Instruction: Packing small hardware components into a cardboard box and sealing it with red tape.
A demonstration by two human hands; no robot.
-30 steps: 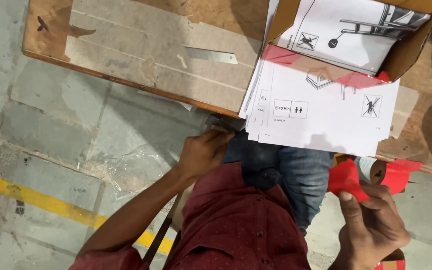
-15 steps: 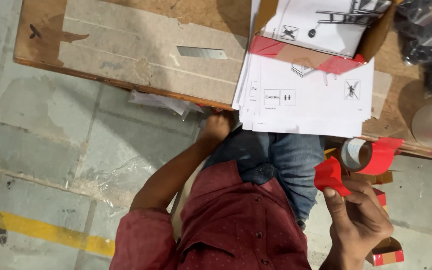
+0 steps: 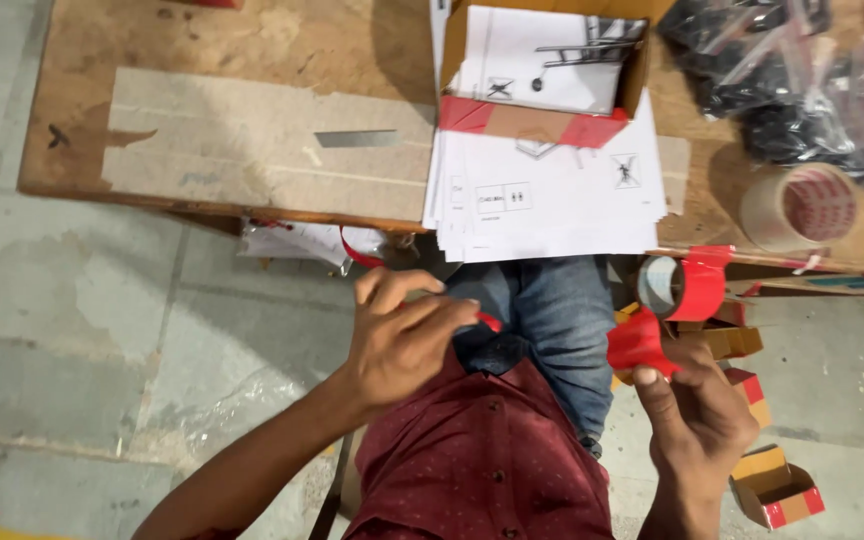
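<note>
Tape [image 3: 642,345], red, crumpled, lower right of frame.
Right hand [image 3: 697,425] pinches it; left hand [image 3: 402,335] fingers curl at a red strip, hold hard to make out. Roll [image 3: 687,288] partly hidden.

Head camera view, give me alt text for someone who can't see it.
A person's right hand holds a strip of red tape from a roll; the left hand pinches its other end. Above, printed sheets lie on a wooden table.
</note>
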